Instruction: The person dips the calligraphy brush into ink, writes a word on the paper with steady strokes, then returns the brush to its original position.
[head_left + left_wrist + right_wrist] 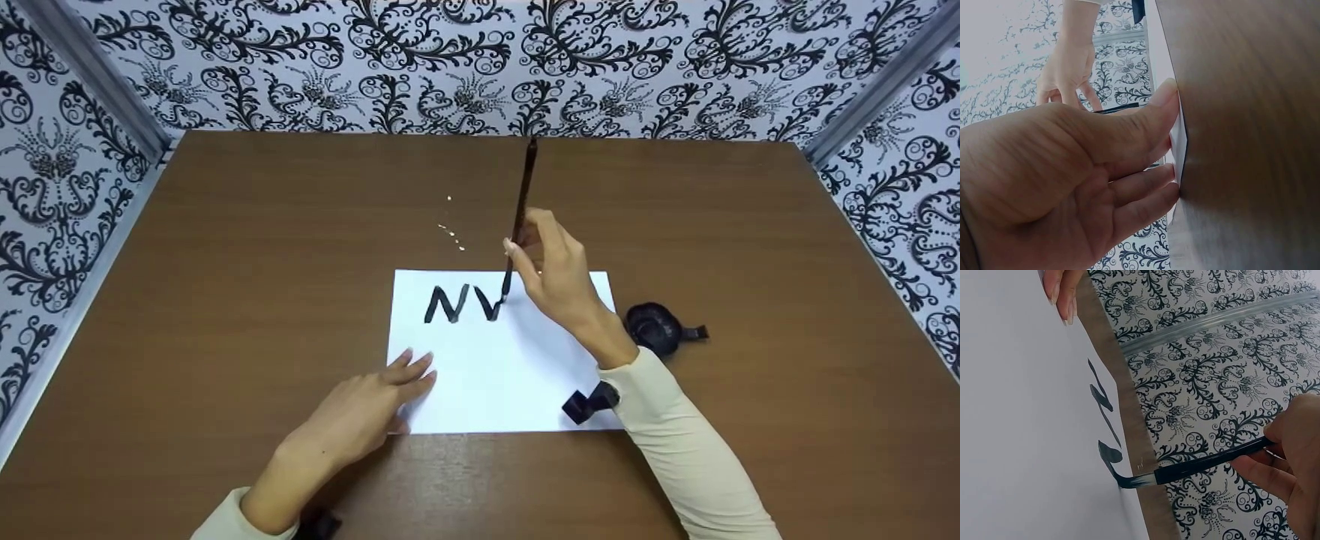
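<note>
My right hand (pixel 559 274) pinches a dark-handled paintbrush (pixel 523 195) between thumb and fingers, the handle pointing up and away. Its bent, black-wetted bristles (pixel 1131 482) touch a white sheet of paper (pixel 495 382). Bold black strokes are on the sheet: an N shape (pixel 448 304) at the left and a V-like stroke (pixel 487 304) beside it, ending at the brush tip. My left hand (pixel 367 412) rests on the sheet's lower left edge with its fingers extended; in the left wrist view its thumb (pixel 1165 93) lies along the paper's edge.
A small black dish with a short handle (pixel 654 328) stands just right of the paper, near my right forearm. Several pale specks (pixel 452 234) dot the brown table (pixel 262 225) beyond the sheet. Patterned black-and-white panels (pixel 450 67) surround the table's back and sides.
</note>
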A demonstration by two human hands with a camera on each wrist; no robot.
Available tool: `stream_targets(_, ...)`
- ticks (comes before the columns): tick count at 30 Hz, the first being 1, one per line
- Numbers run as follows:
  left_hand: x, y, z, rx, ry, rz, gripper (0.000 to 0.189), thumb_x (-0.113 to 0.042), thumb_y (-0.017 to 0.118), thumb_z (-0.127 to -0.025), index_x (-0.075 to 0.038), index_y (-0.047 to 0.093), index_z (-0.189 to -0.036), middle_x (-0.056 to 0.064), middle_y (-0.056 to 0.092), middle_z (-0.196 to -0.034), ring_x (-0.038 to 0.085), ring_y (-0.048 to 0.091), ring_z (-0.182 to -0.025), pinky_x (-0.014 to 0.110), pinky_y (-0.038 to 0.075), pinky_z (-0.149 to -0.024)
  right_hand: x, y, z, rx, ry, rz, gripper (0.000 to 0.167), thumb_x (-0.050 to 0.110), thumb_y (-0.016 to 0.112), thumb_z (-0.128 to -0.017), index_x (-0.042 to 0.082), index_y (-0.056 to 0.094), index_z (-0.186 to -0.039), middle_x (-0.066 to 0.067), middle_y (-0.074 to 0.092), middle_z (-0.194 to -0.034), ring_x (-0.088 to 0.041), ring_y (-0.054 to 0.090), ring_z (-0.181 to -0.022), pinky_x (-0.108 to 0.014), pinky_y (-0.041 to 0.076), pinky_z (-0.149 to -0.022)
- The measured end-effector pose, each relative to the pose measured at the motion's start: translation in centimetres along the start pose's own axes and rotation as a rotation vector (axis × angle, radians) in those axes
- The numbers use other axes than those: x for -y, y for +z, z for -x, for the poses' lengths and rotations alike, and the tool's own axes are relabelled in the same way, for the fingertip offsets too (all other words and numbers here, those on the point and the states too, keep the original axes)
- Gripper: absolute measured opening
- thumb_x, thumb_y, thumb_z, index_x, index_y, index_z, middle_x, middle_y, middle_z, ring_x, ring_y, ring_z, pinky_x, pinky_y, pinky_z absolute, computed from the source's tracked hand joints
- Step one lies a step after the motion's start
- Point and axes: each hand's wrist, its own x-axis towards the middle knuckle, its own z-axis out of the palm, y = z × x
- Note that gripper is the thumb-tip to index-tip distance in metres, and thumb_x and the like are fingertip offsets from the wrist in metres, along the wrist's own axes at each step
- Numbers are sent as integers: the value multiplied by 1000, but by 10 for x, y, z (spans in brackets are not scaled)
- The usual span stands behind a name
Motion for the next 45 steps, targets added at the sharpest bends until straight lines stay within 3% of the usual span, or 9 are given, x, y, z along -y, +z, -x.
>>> stream_targets(10, 0, 0, 0, -1, -4, 1, 61, -8, 76, -78, -6, 54, -135, 10, 42, -146, 32, 39, -133, 45, 54, -74, -6, 0, 3, -18, 28, -9, 27, 2, 59, -93, -2, 47, -117, -13, 58, -92, -18, 65, -83, -26, 56, -62)
stream_targets(28, 0, 0, 1, -6, -7, 8, 63, -7, 77, -77, -5, 53, -136, 10, 42, -146, 32, 39, -133, 46, 54, -73, -16, 3, 3, -126, -12, 8, 26, -4, 62, -90, -6, 49, -112, -14, 59, -88, -21, 66, -80, -25, 55, -61)
stream_targets(36, 0, 1, 0, 4, -14, 8, 62, -8, 76, -78, -6, 53, -136, 9, 41, -147, 32, 38, -133, 47, 53, -76, -16, 3, 3, -135, 11, 17, 27, -2, 63, -90, -3, 49, -113, -13, 59, -89, -22, 67, -80, -27, 56, -62)
stream_targets(45, 1, 0, 0, 0, 1, 6, 62, -6, 76, -78, -5, 54, -135, 10, 42, -146, 32, 38, -133, 45, 54, -71, -14, 1, 2, -139, 34, 3, 26, 0, 62, -91, -3, 50, -114, -12, 60, -90, -21, 68, -80, -25, 56, -64)
